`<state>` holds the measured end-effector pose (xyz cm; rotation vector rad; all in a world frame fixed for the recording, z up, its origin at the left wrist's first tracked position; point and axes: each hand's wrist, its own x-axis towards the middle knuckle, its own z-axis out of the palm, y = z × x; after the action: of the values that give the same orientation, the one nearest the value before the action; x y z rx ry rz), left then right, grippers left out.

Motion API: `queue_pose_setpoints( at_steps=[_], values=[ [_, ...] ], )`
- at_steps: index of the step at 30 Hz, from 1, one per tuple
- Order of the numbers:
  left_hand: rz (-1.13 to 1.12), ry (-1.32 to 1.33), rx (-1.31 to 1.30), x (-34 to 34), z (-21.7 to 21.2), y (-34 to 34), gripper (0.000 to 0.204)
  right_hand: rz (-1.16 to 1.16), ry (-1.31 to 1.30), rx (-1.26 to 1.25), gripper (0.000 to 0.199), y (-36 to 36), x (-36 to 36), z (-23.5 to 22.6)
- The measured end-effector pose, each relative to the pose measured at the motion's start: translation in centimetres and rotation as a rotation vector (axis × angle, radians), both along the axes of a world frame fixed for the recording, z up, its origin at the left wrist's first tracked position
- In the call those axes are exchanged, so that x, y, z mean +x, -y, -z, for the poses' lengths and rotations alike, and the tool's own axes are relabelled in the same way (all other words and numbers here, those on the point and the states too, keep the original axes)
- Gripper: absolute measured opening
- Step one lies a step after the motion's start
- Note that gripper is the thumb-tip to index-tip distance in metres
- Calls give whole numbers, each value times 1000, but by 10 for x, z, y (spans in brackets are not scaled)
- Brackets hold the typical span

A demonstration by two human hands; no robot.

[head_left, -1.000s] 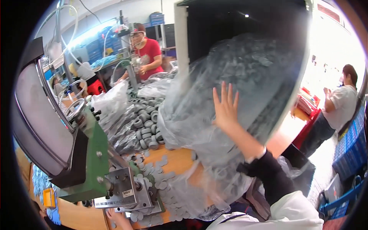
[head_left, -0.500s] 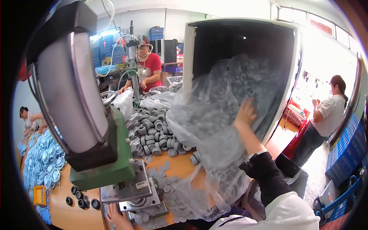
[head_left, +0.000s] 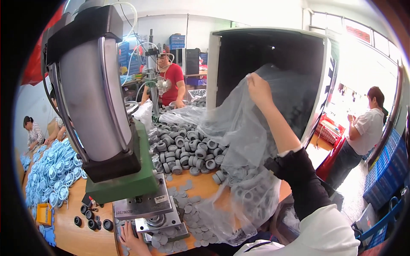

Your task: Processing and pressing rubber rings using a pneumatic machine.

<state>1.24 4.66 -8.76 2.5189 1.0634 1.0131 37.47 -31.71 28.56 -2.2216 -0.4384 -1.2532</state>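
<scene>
My right hand [head_left: 259,90] is raised in front of the dark open box [head_left: 243,47], closed on the upper edge of a large clear plastic bag [head_left: 245,132]. The bag hangs down onto the table, with grey rings showing through its film. Beside it lies a heap of grey rubber-like rings [head_left: 188,149]. My left hand [head_left: 133,241] rests low beside the metal die [head_left: 158,222] of a green press [head_left: 143,179]. Its fingers are curled around something dark, mostly hidden. Thin grey discs [head_left: 194,217] lie scattered around the die.
Several black rings [head_left: 92,224] lie left of the press. Farther left are a pile of light-blue parts [head_left: 53,170] and a yellow bin [head_left: 44,214]. A person in red [head_left: 173,81] works behind; another in white [head_left: 368,132] stands right, near stacked blue crates [head_left: 384,166].
My right hand has moved up and left, lifting the bag's edge away from the box opening. More grey rings show in the heap. My left hand stays beside the die.
</scene>
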Motion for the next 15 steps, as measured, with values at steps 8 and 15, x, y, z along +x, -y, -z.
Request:
queue_pose_setpoints(
  at_steps=[8,15],
  values=[
    [-21,-71,-26,3,2,1,40,-766,-302,402,24,-8,-1,-11],
    [-8,-13,33,0,14,-9,42,-881,-409,506,25,-28,6,4]
  ],
)
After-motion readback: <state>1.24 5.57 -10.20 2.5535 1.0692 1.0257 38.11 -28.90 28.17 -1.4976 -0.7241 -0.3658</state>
